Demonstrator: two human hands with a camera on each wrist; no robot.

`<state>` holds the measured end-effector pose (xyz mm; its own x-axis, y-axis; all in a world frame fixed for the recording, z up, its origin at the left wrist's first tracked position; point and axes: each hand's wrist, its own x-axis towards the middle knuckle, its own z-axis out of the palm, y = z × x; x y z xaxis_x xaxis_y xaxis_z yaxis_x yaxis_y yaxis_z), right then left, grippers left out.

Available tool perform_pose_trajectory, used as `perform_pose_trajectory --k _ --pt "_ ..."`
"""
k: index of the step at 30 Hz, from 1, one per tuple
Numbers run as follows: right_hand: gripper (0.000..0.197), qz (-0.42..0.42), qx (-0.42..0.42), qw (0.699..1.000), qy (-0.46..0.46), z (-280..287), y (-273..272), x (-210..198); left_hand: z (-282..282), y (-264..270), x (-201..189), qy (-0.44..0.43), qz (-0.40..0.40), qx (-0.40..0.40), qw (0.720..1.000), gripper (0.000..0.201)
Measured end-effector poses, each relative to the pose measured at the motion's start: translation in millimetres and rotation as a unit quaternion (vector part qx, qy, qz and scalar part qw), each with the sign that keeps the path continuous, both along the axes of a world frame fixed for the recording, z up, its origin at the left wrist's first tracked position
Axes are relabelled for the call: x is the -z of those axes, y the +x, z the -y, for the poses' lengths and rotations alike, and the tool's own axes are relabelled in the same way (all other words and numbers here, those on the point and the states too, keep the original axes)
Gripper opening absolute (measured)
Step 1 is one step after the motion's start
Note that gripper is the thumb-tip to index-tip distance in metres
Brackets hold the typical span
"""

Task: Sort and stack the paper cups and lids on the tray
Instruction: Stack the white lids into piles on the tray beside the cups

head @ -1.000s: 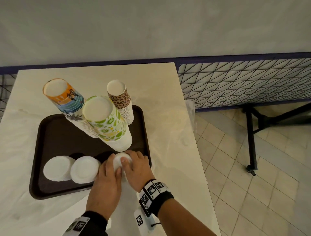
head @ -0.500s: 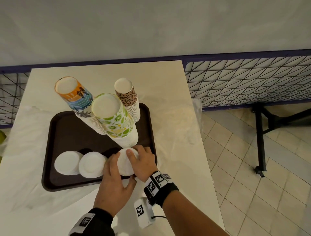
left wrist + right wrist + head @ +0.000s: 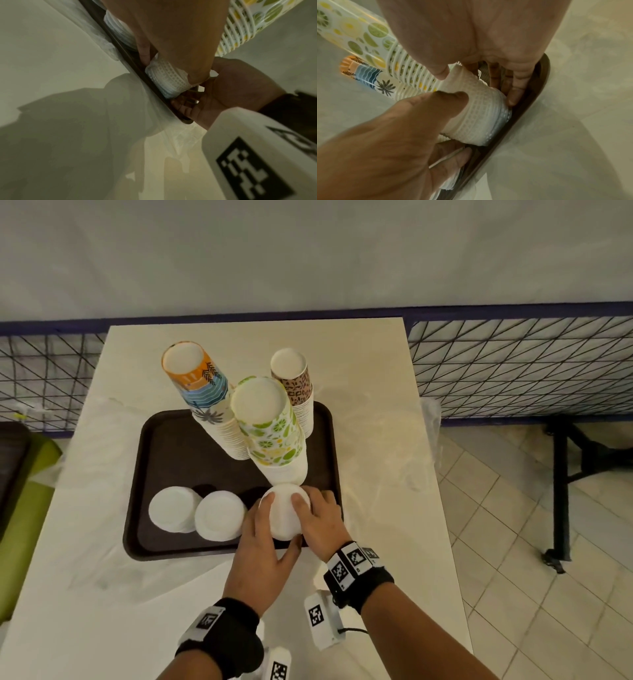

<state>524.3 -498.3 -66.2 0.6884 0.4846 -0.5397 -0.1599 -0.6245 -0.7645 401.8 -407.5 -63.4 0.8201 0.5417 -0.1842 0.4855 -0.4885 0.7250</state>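
A light, slippery stack of white lids (image 3: 286, 517), at the tray's (image 3: 161, 440) five o'clock corner, is gripped by its ribbed sides between left hand (image 3: 262, 546) and right hand (image 3: 320, 517); toppling seems likely if squeezed unevenly.

Your left hand (image 3: 171, 33) and right hand (image 3: 240, 92) both grip the white lid stack (image 3: 168, 79). It sits at the dark tray (image 3: 137, 70) edge, lime-print cups (image 3: 248, 20) behind.
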Motion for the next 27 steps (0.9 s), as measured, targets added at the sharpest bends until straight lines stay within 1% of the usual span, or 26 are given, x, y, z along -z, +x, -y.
perform_pose_trajectory --k 2,3,5,9,12,14,15,17,19,21,23,25,27 --pt "0.075 -0.01 0.011 1.0 0.011 1 -1 0 0 -1 -3 0.007 -0.007 0.003 1.0 0.094" --pt "0.078 -0.01 0.012 1.0 0.016 3 -1 0 0 -2 -5 0.01 -0.009 0.004 1.0 0.098" --pt "0.076 -0.001 0.008 1.0 0.029 8 -2 -2 1 -5 -11 0.013 -0.006 0.01 1.0 0.101" --pt "0.06 0.042 0.006 0.998 0.042 20 -5 -9 4 -20 -29 0.018 -0.003 0.033 0.999 0.101" --pt "0.063 0.099 0.013 0.994 0.048 28 -12 -18 4 -34 -42 0.011 -0.012 0.034 0.999 0.096" --pt "0.063 0.164 0.01 0.985 0.051 32 -19 -25 2 -43 -51 0.02 -0.025 0.028 0.999 0.091" --pt "0.06 0.207 0.008 0.977 0.049 35 -23 -29 0 -48 -55 0.043 -0.032 0.028 0.998 0.088" --pt "0.053 0.289 0.006 0.956 0.05 40 -29 -36 -7 -56 -65 0.126 -0.042 0.035 0.991 0.08" --pt "0.049 0.332 -0.015 0.941 0.056 43 -33 -40 -23 -64 -73 0.206 -0.026 0.028 0.978 0.075" --pt "0.054 0.324 -0.057 0.943 0.048 42 -37 -40 -44 -66 -77 0.254 -0.017 0.021 0.967 0.077" --pt "0.06 0.285 -0.094 0.954 0.026 36 -42 -37 -67 -60 -77 0.277 -0.037 0.038 0.959 0.083" --pt "0.063 0.261 -0.105 0.959 0.005 26 -44 -35 -86 -47 -75 0.288 -0.067 0.076 0.952 0.09" --pt "0.064 0.25 -0.1 0.963 -0.01 15 -45 -32 -99 -34 -72 0.282 -0.1 0.119 0.947 0.095"
